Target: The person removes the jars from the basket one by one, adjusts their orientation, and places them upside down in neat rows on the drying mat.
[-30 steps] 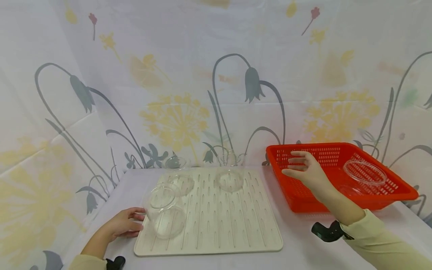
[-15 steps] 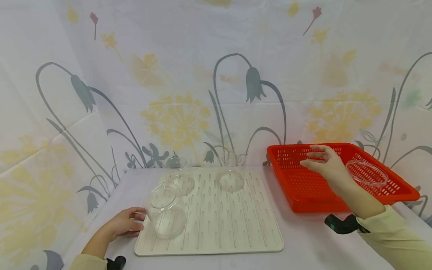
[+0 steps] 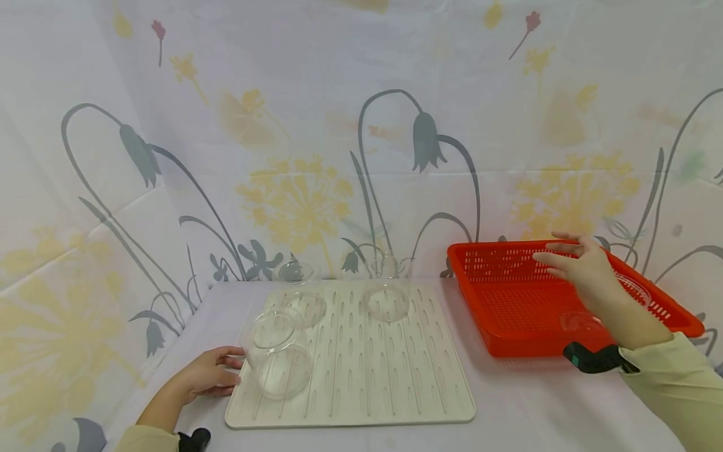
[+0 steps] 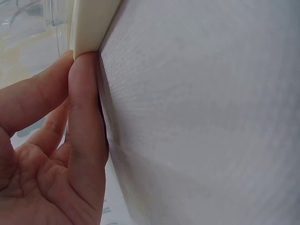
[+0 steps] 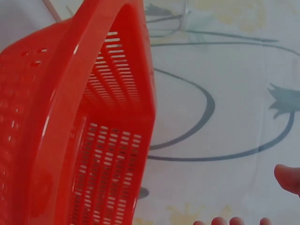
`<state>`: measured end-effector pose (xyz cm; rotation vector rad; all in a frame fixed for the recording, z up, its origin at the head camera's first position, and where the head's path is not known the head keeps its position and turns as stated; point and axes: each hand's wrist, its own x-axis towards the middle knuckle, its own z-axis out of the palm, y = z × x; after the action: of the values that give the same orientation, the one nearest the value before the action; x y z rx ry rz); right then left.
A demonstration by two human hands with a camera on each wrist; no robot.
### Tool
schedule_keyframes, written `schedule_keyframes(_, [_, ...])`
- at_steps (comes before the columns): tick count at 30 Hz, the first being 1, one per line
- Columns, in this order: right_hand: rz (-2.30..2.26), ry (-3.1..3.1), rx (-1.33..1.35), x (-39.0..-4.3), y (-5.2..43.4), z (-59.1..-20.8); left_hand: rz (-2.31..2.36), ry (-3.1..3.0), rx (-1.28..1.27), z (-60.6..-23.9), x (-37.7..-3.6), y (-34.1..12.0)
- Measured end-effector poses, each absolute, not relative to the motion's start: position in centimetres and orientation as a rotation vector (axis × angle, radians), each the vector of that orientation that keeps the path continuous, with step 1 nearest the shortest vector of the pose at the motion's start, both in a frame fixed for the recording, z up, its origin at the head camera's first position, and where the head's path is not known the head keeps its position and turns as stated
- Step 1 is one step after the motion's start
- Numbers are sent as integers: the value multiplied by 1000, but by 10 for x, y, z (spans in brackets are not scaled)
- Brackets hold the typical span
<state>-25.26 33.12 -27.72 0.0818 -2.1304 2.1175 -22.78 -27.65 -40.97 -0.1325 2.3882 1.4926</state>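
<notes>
Hands first: our right hand (image 3: 584, 269) is hovering open over the basket (image 3: 508, 314) at right, nearing a clear, light, slippery, probably fragile dish (image 3: 635, 287) best pinched by its rim, while our left hand (image 3: 206, 376) is pressing relaxed fingers against the mat (image 3: 395, 389) edge at lower left.

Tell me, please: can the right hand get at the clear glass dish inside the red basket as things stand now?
Probably yes. The right hand hovers open above the red basket, just beside the clear glass dish, which its wrist partly hides. The basket is open on top and nothing covers the dish.
</notes>
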Motion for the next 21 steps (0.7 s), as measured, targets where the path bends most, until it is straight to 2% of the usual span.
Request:
schedule_keyframes(9, [2059, -2193, -95, -257, 354, -273, 1478, 2404, -130, -409, -230, -277])
schedule_keyframes(15, [2144, -2024, -31, -263, 371, -275, 1468, 2412, -136, -408, -231, -276])
schedule_keyframes(21, [2182, -1924, -113, -268, 389, -279, 1472, 2402, -112, -404, -231, -276])
